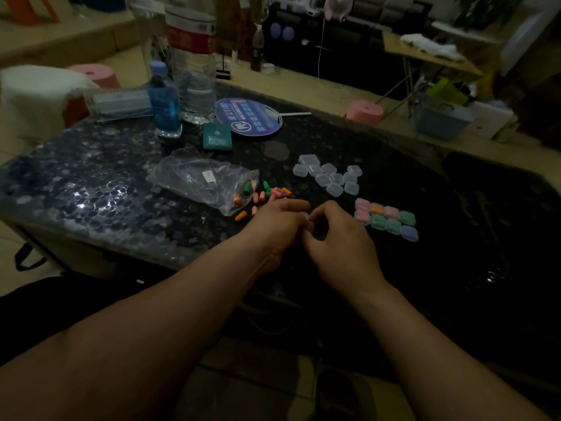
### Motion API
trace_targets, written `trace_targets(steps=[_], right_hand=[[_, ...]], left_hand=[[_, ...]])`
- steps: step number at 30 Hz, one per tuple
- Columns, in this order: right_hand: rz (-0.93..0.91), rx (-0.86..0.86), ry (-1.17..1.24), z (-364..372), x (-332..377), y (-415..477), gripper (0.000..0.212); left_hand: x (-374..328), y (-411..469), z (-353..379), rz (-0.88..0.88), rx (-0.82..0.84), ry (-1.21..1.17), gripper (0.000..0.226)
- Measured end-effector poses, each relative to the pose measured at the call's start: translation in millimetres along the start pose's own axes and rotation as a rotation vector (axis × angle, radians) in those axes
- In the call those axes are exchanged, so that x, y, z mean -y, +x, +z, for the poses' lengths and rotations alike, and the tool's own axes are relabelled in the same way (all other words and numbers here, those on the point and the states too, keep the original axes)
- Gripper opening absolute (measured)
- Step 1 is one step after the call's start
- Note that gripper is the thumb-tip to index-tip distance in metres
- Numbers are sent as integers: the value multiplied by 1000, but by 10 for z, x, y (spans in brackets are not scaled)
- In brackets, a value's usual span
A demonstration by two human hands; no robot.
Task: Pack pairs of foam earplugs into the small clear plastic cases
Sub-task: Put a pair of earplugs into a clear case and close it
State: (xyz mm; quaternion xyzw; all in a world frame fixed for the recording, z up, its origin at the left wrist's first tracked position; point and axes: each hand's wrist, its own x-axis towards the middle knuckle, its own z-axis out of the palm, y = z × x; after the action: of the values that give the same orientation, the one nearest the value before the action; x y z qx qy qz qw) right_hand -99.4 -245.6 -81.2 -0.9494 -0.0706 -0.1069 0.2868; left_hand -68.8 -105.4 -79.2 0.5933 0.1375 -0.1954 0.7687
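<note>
The loose foam earplugs (268,193), orange, pink and green, lie scattered on the dark stone table (91,177) just beyond the left hand (273,221), spilling from the mouth of a crumpled clear plastic bag (197,179); a few are still inside the bag. The left hand and the right hand (335,238) meet knuckle to knuckle near the table's front edge, fingers of both curled inward toward each other. A small pale sliver shows between their fingertips, but it is too hidden to tell what it is or whether either hand grips it. Just right of the right hand, 8 filled cases (385,219) sit closed in 2 rows of 4, touching one another, with pink, orange, green and purple showing through. Beyond them lies a loose cluster of empty clear cases (331,177). Farther back are a small teal box (217,139), a round blue hand fan (249,117), a blue bottle (164,101) and a large water bottle (194,71) beside it
</note>
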Motion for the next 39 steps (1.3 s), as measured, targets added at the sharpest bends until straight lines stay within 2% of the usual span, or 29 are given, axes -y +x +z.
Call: trace_targets(steps=[4,7,9,13,16,25,30,39], right_hand=[[51,-4,-24,-107,-103,3,20],[131,-64,-36,-189,-280,57,21],[218,-135,-11,-232,-463,105,18],[428,-128,-108,-240,-843,148,25],[494,-86,-155,-221,-978,162,23],[457,-79,-232,-127,-966,222,27],[432,-96,-255,-95,-991,214,20],[444,-155,-238,-92,-998,236,31]], left_hand=[[-10,-27,169,51,4,26,35],[-56,7,244,71,-17,-12,14],[-101,46,263,71,-68,-73,9],[-148,108,235,71,-149,-107,16],[-156,91,208,59,-164,-99,20],[-175,20,188,78,-135,-64,21],[-200,-1,156,75,-124,-50,21],[-227,-18,103,85,-147,-82,21]])
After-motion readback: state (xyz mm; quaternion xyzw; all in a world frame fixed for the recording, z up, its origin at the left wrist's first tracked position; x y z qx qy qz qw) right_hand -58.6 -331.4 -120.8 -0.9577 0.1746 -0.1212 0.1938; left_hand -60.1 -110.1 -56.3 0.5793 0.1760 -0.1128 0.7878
